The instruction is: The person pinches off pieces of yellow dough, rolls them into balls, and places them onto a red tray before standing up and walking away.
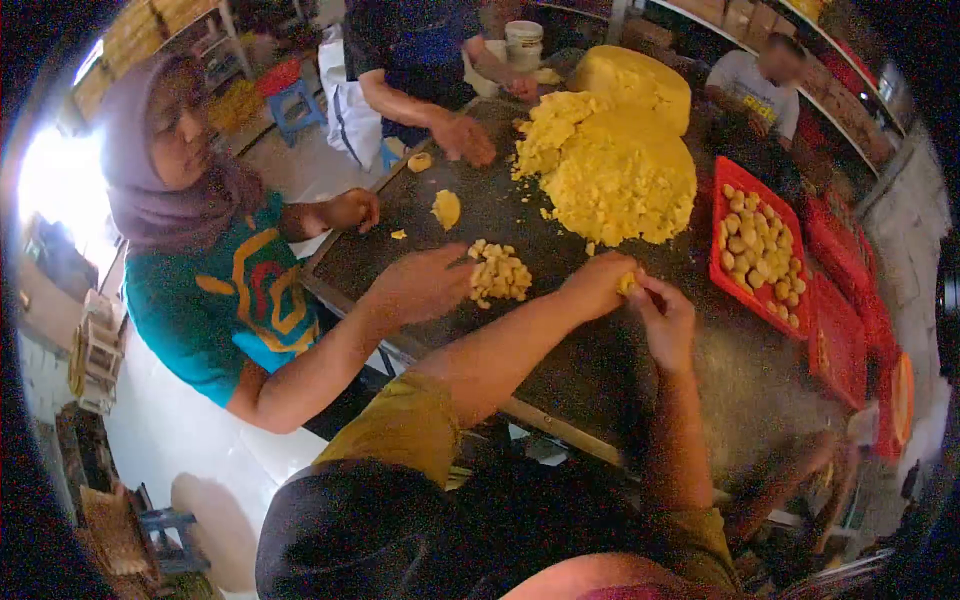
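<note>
My left hand [598, 284] reaches across the dark table and meets my right hand [667, 318] near its middle. Between their fingertips is a small piece of yellow dough [628, 283], pinched by both hands and partly hidden by the fingers. Just beyond lies a big crumbly mound of yellow dough [625, 170]. Left of my left forearm is a pile of small pale chunks [499, 273], which a co-worker's hand touches. To the right, a red tray [716, 245] holds many round, pale yellow dough balls [760, 245].
A co-worker in a teal shirt [190, 310] stands close on the left. Another person's hand [462, 138] is over the far side, near a flattened dough piece [446, 209]. More red trays [838, 345] line the right edge. A white bucket [523, 45] stands behind.
</note>
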`<state>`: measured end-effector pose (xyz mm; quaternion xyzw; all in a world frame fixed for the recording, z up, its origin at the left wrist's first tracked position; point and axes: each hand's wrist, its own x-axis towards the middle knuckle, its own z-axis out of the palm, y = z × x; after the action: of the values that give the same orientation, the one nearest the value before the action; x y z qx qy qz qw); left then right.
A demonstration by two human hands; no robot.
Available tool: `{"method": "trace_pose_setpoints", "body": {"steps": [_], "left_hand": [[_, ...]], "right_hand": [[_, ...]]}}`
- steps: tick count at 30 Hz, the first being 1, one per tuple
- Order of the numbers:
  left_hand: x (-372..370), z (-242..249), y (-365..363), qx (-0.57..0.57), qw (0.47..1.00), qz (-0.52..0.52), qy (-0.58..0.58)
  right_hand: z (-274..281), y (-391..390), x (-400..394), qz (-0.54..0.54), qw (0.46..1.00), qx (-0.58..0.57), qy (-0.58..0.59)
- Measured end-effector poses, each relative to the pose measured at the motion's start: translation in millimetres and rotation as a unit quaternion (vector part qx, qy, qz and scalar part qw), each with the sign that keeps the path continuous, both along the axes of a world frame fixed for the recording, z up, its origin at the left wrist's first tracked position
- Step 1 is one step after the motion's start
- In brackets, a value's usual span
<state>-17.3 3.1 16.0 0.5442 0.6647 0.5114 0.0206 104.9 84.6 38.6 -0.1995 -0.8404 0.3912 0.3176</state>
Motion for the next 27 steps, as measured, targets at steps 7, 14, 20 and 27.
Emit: {"method": "trace_pose_setpoints", "body": {"steps": [7, 14, 20, 27], "left_hand": [[5, -7, -1, -0.096, 0.995, 0.002, -0.001], [1, -3, 2, -0.076, 0.996, -0.035, 0.001], [4, -26, 13, -0.114, 0.982, -0.068, -0.132], [-4, -5, 5, -0.065, 0.996, -0.032, 0.057]], "right_hand": [[6, -17, -3, 0.019, 0.974, 0.222, 0.038], [16, -12, 1, 0.0, 0.998, 0.061, 0.027], [6, -3, 0, 0.054, 0.974, 0.21, -0.07], [14, -10, 1, 0.057, 0.995, 0.079, -0.016]]}}
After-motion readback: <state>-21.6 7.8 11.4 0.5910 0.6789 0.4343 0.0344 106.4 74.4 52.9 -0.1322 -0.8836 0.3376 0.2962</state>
